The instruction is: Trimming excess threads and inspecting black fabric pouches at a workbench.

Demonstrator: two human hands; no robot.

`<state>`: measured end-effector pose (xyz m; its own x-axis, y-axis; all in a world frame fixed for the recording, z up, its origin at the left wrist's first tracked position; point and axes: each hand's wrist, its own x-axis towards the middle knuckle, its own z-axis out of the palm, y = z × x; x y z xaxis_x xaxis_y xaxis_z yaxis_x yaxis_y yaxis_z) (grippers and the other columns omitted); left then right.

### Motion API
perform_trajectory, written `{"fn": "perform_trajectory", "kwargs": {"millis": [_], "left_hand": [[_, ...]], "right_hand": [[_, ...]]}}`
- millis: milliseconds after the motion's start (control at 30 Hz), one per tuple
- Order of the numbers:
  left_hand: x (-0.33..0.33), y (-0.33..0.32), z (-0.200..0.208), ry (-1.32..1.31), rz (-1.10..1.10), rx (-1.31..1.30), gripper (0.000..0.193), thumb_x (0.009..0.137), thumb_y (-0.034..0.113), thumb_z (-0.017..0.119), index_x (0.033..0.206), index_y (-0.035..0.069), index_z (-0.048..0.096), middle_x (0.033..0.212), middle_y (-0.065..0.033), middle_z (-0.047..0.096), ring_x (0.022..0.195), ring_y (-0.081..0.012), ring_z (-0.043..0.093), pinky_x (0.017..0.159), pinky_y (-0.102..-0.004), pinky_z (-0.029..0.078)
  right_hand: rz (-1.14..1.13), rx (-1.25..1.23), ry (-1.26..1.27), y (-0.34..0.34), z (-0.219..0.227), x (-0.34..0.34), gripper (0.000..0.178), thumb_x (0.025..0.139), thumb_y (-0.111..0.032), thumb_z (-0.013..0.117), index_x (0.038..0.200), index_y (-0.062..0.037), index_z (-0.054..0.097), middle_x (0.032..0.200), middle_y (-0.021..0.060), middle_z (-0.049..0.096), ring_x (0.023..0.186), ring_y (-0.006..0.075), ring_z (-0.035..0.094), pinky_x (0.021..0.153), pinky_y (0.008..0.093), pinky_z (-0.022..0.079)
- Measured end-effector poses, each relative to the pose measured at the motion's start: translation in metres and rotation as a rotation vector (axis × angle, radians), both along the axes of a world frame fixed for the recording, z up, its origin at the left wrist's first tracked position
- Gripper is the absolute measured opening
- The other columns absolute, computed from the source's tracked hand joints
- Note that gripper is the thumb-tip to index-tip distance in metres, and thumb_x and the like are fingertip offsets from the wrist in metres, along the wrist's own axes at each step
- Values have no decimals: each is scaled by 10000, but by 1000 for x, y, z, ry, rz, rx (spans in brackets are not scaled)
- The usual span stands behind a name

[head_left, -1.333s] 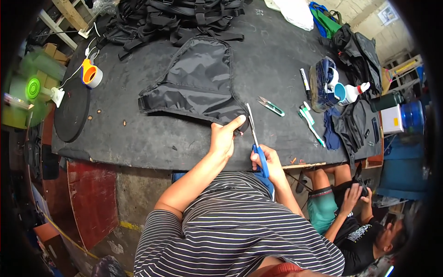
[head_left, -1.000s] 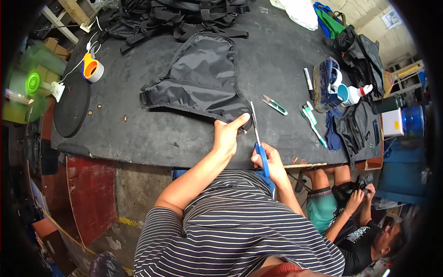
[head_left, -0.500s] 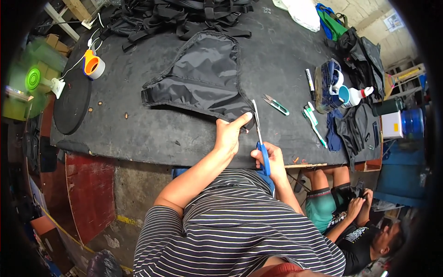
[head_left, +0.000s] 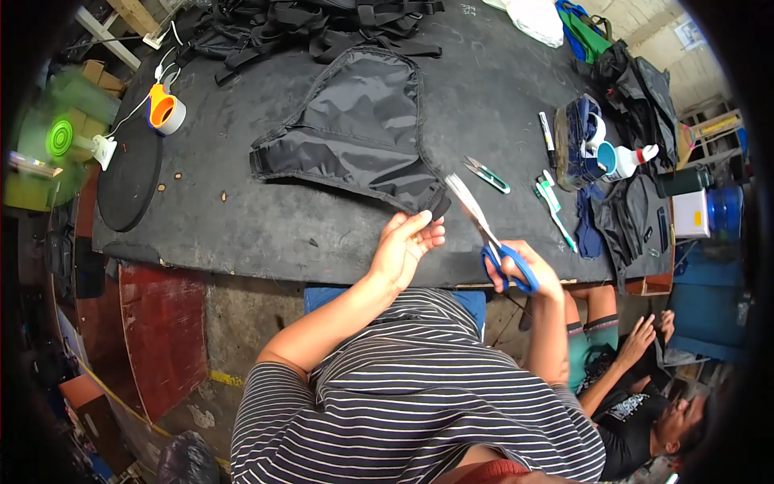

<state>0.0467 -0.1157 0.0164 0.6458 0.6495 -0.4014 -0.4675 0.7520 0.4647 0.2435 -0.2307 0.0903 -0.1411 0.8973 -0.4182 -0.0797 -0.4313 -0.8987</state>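
Observation:
A black fabric panel with bound edges lies spread on the dark table. At its near right corner, my left hand pinches the edge between thumb and fingers. My right hand grips a pair of scissors by its blue handles, fingers through the loops. The blades point up and to the left, apart from the fabric, and are a little blurred. Beyond them, a pair of green-handled thread snips lies on the table.
Black straps and bags are heaped at the far edge. On the right lie a green-and-white brush, a marker, a bottle and dark cloth pieces. A tape roll stands far left. Another person sits at lower right.
My right hand has drawn the scissors to the right, away from the fabric corner, and tilted them left. My left hand still holds the corner. The seated person's hands have shifted.

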Motion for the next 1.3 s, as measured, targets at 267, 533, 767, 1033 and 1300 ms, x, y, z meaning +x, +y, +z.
{"fn": "perform_trajectory", "kwargs": {"millis": [267, 533, 767, 1033, 1300], "left_hand": [[-5, -9, -1, -2, 2, 42, 50, 865, 80, 593, 848, 61, 550, 931, -123, 641, 832, -191, 624, 760, -321, 516], [-12, -14, -2, 35, -11, 1, 73, 853, 78, 603, 830, 87, 534, 928, -115, 649, 816, -190, 628, 744, -312, 524], [-13, -13, -1, 47, -10, -28, 41, 858, 74, 600, 843, 62, 563, 896, -104, 648, 794, -172, 624, 727, -302, 522], [-14, -13, -2, 52, -22, -20, 53, 857, 89, 608, 858, 52, 571, 881, -100, 651, 785, -166, 626, 714, -292, 523], [-14, -14, 1, 85, -43, -27, 94, 858, 95, 607, 909, 18, 591, 877, -99, 652, 766, -155, 622, 697, -273, 521]], "right_hand": [[465, -341, -189, 29, 24, 48, 389, 848, -424, 630, 766, -57, 532, 595, -30, 497, 525, 58, 492, 473, 212, 382], [630, -376, -283, 63, 50, 48, 442, 847, -466, 620, 678, -67, 531, 570, -39, 475, 509, 57, 468, 473, 230, 368], [679, -476, -345, 78, 64, 45, 391, 859, -408, 624, 737, -42, 560, 567, -17, 510, 514, 69, 491, 471, 224, 368], [702, -505, -390, 78, 65, 44, 387, 865, -403, 616, 731, -44, 559, 567, -14, 511, 511, 75, 488, 469, 229, 376], [691, -479, -341, 83, 51, 33, 389, 867, -416, 610, 740, -52, 558, 580, -30, 498, 531, 60, 486, 480, 221, 374]]}}
